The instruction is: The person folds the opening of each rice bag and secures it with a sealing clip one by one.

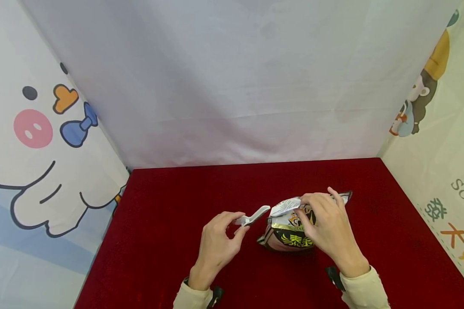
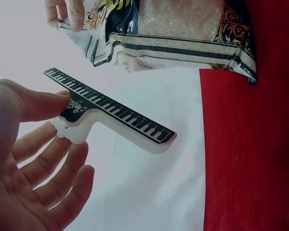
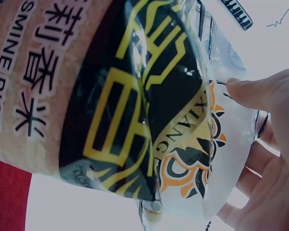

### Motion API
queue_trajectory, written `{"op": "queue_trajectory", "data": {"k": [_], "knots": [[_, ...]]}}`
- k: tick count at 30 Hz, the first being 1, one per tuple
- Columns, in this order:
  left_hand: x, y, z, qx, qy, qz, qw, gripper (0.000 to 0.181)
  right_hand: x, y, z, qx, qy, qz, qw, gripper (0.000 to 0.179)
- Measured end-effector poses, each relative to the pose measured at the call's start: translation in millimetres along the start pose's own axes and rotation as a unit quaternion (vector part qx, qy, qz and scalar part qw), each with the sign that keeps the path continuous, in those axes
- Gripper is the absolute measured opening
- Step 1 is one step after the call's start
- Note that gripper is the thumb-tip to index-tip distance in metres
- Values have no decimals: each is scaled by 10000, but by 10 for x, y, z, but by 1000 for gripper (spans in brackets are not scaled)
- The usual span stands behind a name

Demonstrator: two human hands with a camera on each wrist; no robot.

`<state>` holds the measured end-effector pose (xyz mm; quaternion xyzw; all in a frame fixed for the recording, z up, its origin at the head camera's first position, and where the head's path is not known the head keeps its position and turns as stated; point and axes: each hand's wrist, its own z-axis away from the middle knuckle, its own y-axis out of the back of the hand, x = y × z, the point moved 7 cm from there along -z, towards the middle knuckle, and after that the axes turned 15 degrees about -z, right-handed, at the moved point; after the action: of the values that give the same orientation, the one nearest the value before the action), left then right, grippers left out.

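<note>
My left hand (image 1: 218,242) pinches a white bag clip (image 2: 123,109) between thumb and fingers. A black-and-white piano-key strip runs along the clip's long bar. Just right of it stands a bag of jasmine rice (image 1: 288,238), with black and yellow lettering and a clear section showing the grains. The top of the bag is folded over, and my right hand (image 1: 328,225) pinches that fold between thumb and fingers. In the right wrist view the thumb (image 3: 250,94) presses on the bag's white upper part. A small gap separates the clip from the bag.
A dark red cloth (image 1: 170,201) covers the table. Behind it hangs a pale curtain (image 1: 232,86). Printed panels stand at both sides, a cartoon figure (image 1: 35,128) on the left and lettering (image 1: 452,234) on the right.
</note>
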<state>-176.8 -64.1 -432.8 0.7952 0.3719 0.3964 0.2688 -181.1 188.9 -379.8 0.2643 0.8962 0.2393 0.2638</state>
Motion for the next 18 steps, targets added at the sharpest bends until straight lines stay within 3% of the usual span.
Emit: {"op": "queue_trajectory", "data": {"k": [18], "knots": [[132,-45,-72,-40,-140,236,9996,27,-25,15,-21,-19,24,56,10000,28]]}}
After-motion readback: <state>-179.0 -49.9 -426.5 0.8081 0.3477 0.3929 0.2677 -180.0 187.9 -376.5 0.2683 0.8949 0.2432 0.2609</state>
